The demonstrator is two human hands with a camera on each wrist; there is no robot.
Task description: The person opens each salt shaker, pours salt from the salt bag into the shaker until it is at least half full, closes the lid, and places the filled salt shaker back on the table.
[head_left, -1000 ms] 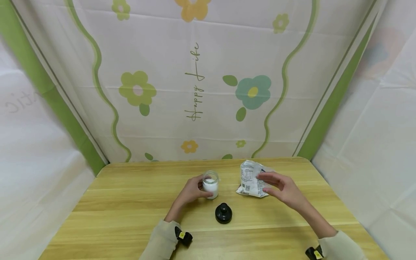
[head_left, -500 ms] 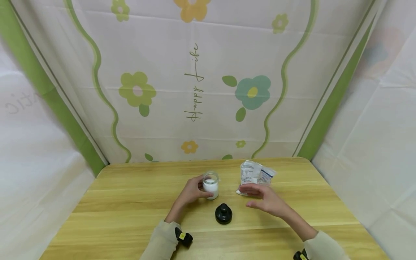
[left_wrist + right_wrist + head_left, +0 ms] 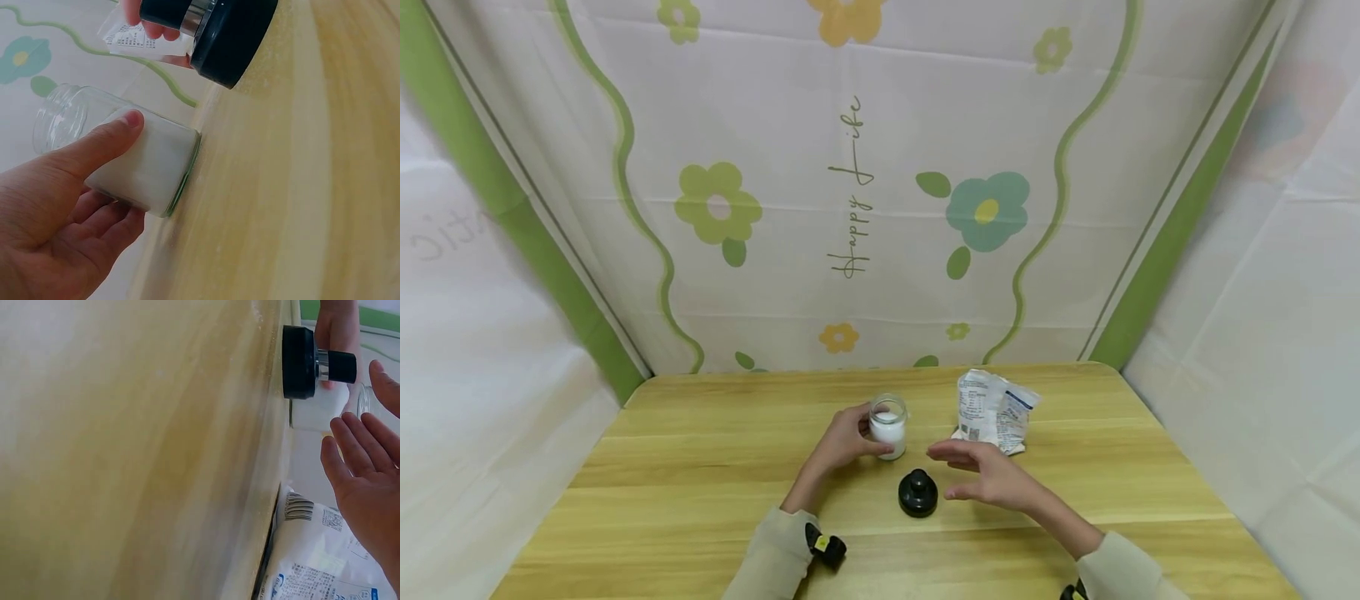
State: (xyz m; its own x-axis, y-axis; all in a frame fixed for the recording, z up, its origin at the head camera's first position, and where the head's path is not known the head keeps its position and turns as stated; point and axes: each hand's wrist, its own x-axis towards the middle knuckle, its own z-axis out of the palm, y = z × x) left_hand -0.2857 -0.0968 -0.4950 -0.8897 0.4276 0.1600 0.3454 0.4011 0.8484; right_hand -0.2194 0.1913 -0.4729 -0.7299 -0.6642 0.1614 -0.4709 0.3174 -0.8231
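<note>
My left hand [image 3: 842, 439] grips a glass jar [image 3: 888, 435] standing upright on the table, thumb on the near side and fingers behind. White contents fill much of the jar [image 3: 147, 162], and its mouth has no lid on it. Just in front of the jar sits a black lid [image 3: 917, 493] with a knob and a silver band, seen from the side in the right wrist view. To the right of that lid [image 3: 300, 362] is my right hand [image 3: 992, 477], apart from it, fingers extended and thumb spread, holding nothing.
Behind my right hand a white printed packet [image 3: 996, 408] stands on the wooden table [image 3: 700, 483]. Fine white specks lie on the wood near the lid. Printed cloth [image 3: 775, 125] hangs behind the table and on both sides.
My right hand has moved left and nearer, away from the packet and toward the black lid. The left hand and the jar have stayed in place.
</note>
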